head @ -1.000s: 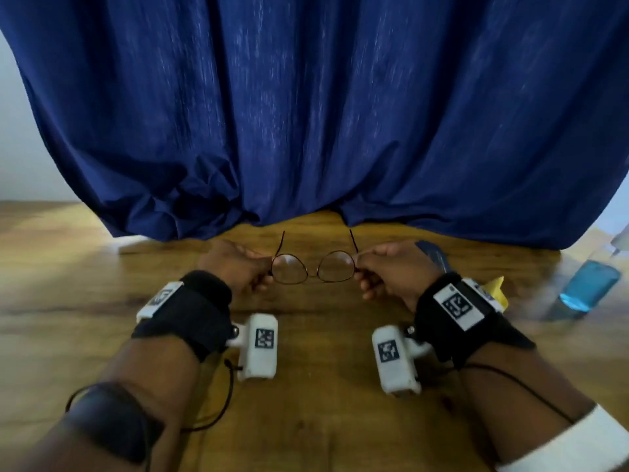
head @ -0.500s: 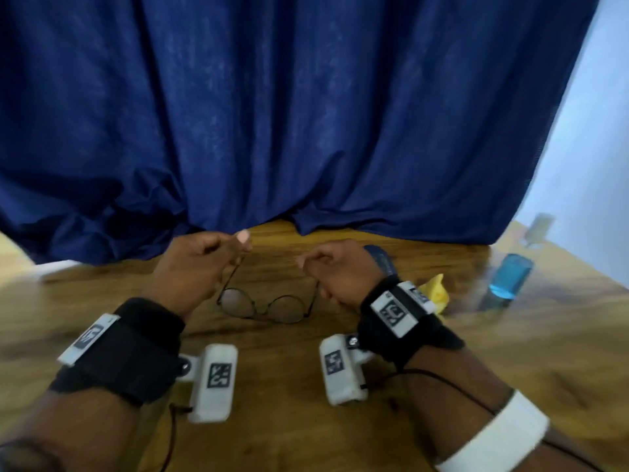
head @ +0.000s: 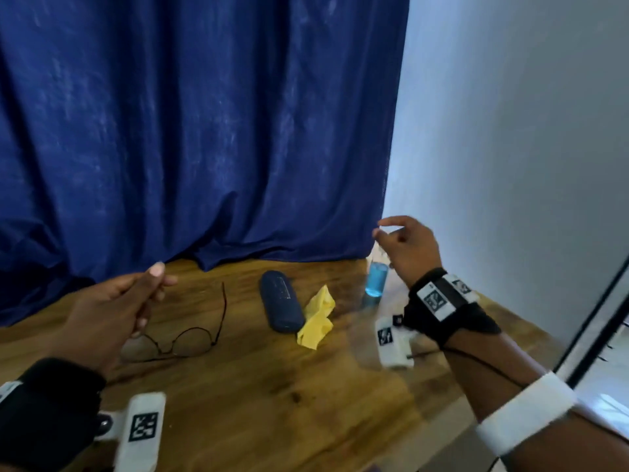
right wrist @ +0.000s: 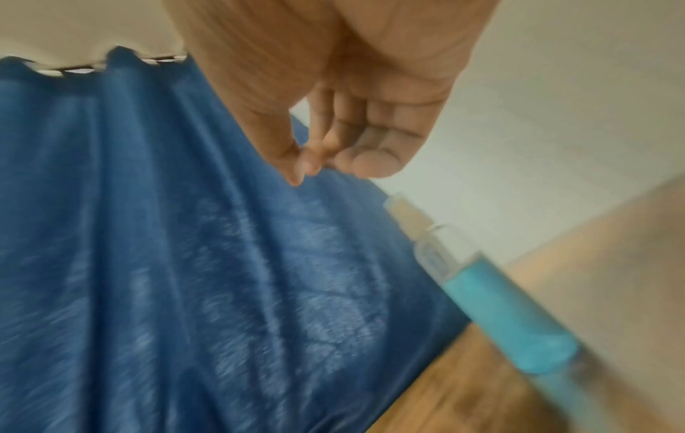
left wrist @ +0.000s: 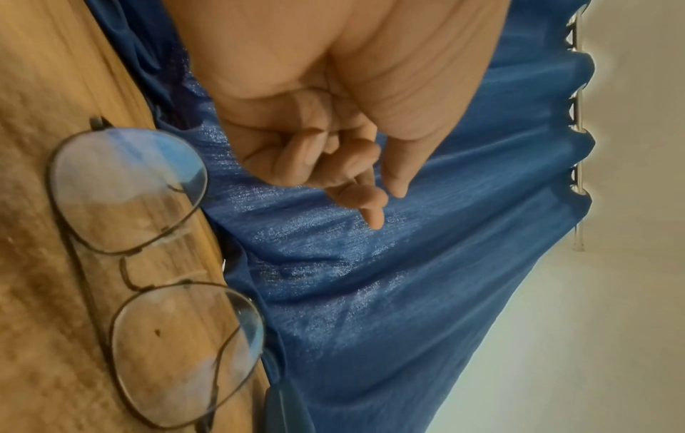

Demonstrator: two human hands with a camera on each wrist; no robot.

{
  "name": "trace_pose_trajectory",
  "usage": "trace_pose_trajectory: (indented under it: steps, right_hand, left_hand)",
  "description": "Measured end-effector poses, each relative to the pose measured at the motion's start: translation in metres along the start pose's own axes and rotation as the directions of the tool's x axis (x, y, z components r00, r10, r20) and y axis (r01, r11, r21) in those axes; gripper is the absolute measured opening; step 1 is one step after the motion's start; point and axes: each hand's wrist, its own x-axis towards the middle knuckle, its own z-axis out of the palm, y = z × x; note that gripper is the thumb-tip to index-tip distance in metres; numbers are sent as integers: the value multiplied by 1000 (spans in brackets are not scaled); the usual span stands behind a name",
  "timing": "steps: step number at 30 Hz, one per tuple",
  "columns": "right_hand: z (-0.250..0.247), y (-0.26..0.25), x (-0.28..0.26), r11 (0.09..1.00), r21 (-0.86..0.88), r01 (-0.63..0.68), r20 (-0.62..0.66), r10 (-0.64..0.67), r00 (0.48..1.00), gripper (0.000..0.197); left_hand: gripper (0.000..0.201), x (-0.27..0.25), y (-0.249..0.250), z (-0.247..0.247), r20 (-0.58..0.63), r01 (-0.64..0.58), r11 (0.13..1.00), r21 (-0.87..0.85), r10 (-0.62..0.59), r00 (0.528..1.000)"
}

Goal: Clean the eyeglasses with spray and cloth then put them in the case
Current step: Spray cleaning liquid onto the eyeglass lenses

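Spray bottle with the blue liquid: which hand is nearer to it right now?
Right. The right hand hovers just above the spray bottle, not yet gripping it. The left hand is far across the table, over the eyeglasses.

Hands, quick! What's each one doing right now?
Left hand: loosely curled, holding nothing, above the eyeglasses.
Right hand: open, empty, above the spray bottle.

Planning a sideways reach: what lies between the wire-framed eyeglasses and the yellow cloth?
In the head view, the dark blue oblong case lies between the eyeglasses and cloth.
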Motion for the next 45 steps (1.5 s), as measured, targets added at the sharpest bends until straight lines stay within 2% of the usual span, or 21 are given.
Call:
trace_pose_trajectory:
  steps: [1,3,5,6,8,10,13,15,17,18,19,20,21,23,25,27,29,32,35,41,45]
  right_hand:
    - [-6,11,10,998,-6,-64,-51,64,997,35]
    - [-10,36,23,966,-110,-234,-44,230,972,80]
    - [-1,58,33,916,-189,-354,78,374,924,123]
    - [5,64,35,902,-191,-387,146,416,898,132]
    - [16,71,35,885,-210,-415,249,459,853,120]
    - [25,70,31,875,-302,-377,309,464,830,87]
    - [36,57,28,898,-344,-276,347,395,851,35]
    - [45,36,26,945,-250,-210,375,294,879,20]
    - [61,0,15,974,42,-221,417,184,890,17]
    - [70,-21,3,928,239,-285,460,150,875,14]
    - [81,-45,-9,849,393,-354,537,101,837,12]
    - [91,-62,-24,780,464,-421,618,55,784,13]
    - [101,-79,-41,745,472,-470,702,4,712,17]
    - [126,-97,-72,740,438,-511,826,-107,554,25]
    - [147,-106,-100,756,384,-530,896,-165,413,32]
    - [163,-106,-119,747,338,-573,934,-190,303,34]
    - [173,-101,-130,713,312,-628,950,-208,235,36]
    - [175,-93,-134,665,300,-684,952,-255,169,32]
    - [173,-90,-131,701,253,-667,964,-237,117,32]
    - [170,-92,-126,717,248,-652,963,-253,89,36]
    - [166,-91,-124,735,257,-627,960,-272,74,33]
  left_hand:
    - [37,0,0,2,14,-3,1000,-2,3,1000]
    - [36,-2,-2,5,27,-5,1000,-1,5,1000]
    - [34,-3,-3,6,47,-23,1000,-12,24,999]
    - [34,-3,-3,7,60,-29,1000,-12,29,998]
    - [34,-4,-2,5,79,-35,999,-13,36,996]
    - [33,-4,-2,3,79,-32,999,-29,34,996]
    - [32,-2,-3,-3,60,-27,997,-77,32,998]
    - [31,-2,-2,-7,56,-27,993,-118,34,998]
    - [30,-1,-2,-8,42,-28,985,-172,36,998]
    - [30,-2,-2,-6,38,-27,980,-198,35,999]
    - [29,-1,-1,-6,29,-30,973,-228,38,999]
    - [28,-1,0,-4,30,-34,965,-259,43,999]
    - [27,-1,2,-2,25,-43,957,-287,52,998]
    - [28,3,4,-2,12,-70,936,-346,79,997]
    - [42,6,7,-5,23,-64,911,-407,80,997]
    - [52,7,8,-7,64,-37,886,-461,75,995]
    - [47,6,5,-8,108,-29,877,-480,92,990]
    - [33,4,-1,-7,107,-28,885,-466,87,990]
    - [26,5,-4,-8,65,-31,896,-443,66,996]
    - [21,6,1,-13,9,-47,889,-456,57,998]
    - [28,2,1,-6,-17,-72,903,-424,71,997]
